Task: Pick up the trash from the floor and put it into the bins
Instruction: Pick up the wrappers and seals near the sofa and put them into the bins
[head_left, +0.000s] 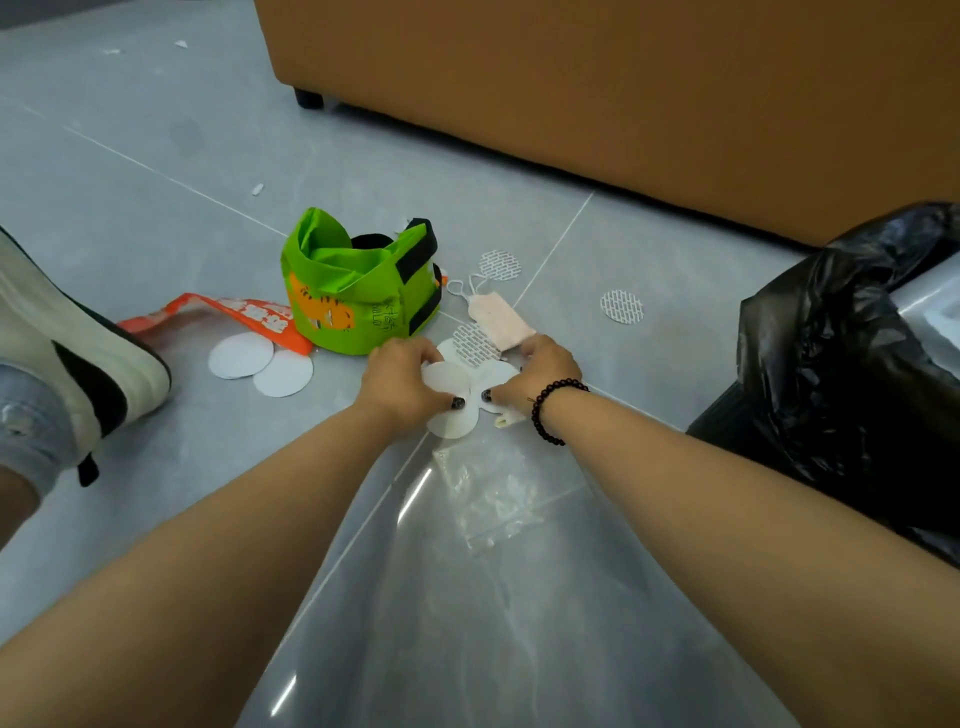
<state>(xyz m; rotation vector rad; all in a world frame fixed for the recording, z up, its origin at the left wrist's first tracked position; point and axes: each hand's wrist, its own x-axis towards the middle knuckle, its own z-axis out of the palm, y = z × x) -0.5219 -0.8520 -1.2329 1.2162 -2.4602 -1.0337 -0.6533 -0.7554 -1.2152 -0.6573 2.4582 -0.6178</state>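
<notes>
On the grey tiled floor both hands meet over a cluster of white round paper discs (451, 382). My left hand (400, 379) pinches several of the discs with curled fingers. My right hand (537, 371), with a black bead bracelet at the wrist, curls its fingers on the discs from the other side. A printed disc (475, 345) lies just beyond the hands, next to a pink face mask (498, 319). A clear zip bag (493, 493) lies under my forearms. The bin with a black liner (841, 364) stands at the right.
A green fabric bag (358, 291) stands behind the hands, with an orange wrapper (249, 317) and two white discs (260, 364) to its left. Two printed discs (621, 306) lie further back. A shoe (67, 348) is at the left; a brown sofa (623, 88) fills the back.
</notes>
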